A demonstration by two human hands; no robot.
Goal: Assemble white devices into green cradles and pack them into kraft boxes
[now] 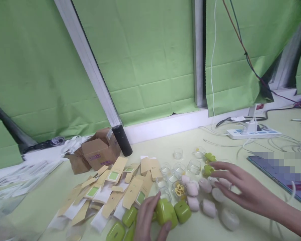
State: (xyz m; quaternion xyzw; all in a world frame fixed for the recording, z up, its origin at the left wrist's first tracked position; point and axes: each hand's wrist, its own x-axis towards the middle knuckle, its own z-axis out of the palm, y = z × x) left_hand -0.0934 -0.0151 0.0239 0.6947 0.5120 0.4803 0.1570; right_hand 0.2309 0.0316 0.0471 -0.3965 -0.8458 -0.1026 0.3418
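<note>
My left hand (148, 219) is closed around a glossy green rounded plastic piece (166, 213), thumb on its near side. Another green rounded piece (182, 211) sits just right of it, and several more green pieces (115, 231) lie left of the hand. My right hand (237, 183) has its fingers apart, their tips beside a small green flower-shaped piece (208, 170). Whether they touch it I cannot tell. A second green flower piece (210, 157) lies behind. Below the right hand are several pale pinkish rounded pieces (209, 207). Clear cups (194, 166) stand between the hands; one holds yellow flower-shaped pieces (180, 189).
Folded tan cartons (114, 174) with green labels spread across the left. A cardboard box (101, 150) and a black cylinder (122, 140) stand behind them. A phone (273, 174) lies at right, near a white power strip (253, 134) with loose cables.
</note>
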